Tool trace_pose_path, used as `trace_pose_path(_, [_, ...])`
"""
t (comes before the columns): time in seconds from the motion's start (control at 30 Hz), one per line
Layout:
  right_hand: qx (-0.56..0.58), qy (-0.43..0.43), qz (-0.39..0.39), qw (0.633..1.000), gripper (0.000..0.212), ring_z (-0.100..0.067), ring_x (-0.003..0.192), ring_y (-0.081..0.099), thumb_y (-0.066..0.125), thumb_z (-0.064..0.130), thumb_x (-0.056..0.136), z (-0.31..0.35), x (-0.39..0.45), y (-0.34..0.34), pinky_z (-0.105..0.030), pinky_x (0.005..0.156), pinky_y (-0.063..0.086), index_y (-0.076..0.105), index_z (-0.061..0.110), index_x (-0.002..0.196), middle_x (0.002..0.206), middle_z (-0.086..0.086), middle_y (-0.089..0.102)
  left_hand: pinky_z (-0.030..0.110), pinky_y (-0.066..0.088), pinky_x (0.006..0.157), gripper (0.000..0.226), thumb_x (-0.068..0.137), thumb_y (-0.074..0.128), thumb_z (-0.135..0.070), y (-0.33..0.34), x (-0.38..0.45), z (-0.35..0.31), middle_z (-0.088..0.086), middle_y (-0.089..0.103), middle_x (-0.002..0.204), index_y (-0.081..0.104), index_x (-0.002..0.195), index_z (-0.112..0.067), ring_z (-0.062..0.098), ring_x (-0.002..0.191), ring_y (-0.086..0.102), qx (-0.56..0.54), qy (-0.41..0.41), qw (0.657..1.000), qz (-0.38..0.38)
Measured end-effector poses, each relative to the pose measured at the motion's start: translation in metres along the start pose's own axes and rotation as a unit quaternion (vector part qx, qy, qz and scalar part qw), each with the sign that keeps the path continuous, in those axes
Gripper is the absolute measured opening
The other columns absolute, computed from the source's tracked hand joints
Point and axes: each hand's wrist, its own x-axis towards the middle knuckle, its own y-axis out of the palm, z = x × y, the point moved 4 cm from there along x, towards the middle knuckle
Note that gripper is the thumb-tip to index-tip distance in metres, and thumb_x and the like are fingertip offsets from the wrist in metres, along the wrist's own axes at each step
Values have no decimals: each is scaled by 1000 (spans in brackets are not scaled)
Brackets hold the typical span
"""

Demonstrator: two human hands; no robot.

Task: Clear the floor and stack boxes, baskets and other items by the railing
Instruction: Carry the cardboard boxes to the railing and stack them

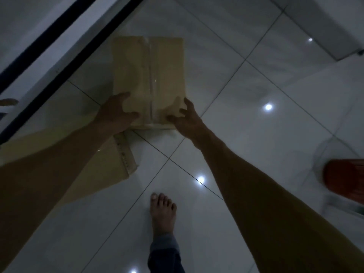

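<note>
Both hands, left hand (118, 111) and right hand (184, 117), curl their grip round the near end of the taped box (149, 75) on the floor (246, 125), near the left railing (49, 54). Flat cardboard (102, 168) lies nearer; an orange object (344, 178) sits right.

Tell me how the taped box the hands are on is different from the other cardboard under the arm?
The taped box shows its whole top with a tape strip down the middle; both hands touch its near edge. The other cardboard is mostly hidden beneath the left arm, untouched, nearer the person. Both are brown and by the dark railing.
</note>
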Motion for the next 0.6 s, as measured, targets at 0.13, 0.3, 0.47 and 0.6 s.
trace_pose_path(0.13, [-69, 18, -42, 997, 70, -31, 125, 55, 68, 36, 92, -24, -39, -12, -38, 100, 48, 31, 15, 149, 143, -12, 53, 35, 44, 102, 61, 92, 70, -28, 9, -21, -12, 6, 47, 148, 45, 148, -27, 26, 134, 47, 36, -18, 998, 37])
trace_pose_path(0.3, [-51, 50, -73, 995, 54, -23, 108, 62, 68, 37, 93, -90, -127, -51, -26, 78, 46, 47, 17, 139, 130, -8, 61, 41, 50, 99, 42, 91, 72, -27, 69, -101, -8, -4, 57, 131, 60, 130, -31, 22, 125, 55, 2, 18, 995, 99])
trace_pose_path(0.47, [-70, 57, -161, 983, 36, -14, 87, 64, 67, 31, 94, -169, -236, -108, -10, 57, 43, 58, 19, 127, 110, -4, 69, 40, 49, 102, 40, 85, 76, -32, 124, -192, -41, 3, 66, 126, 65, 123, -28, 21, 118, 61, 26, 66, 984, 164])
trace_pose_path(0.6, [-62, 39, -236, 969, 26, 7, 72, 58, 64, 26, 95, -225, -329, -152, -2, 56, 40, 62, 17, 120, 91, 5, 67, 30, 53, 89, 25, 89, 73, -26, 179, -255, -87, -3, 70, 116, 71, 114, -27, 14, 107, 67, 30, 95, 972, 213])
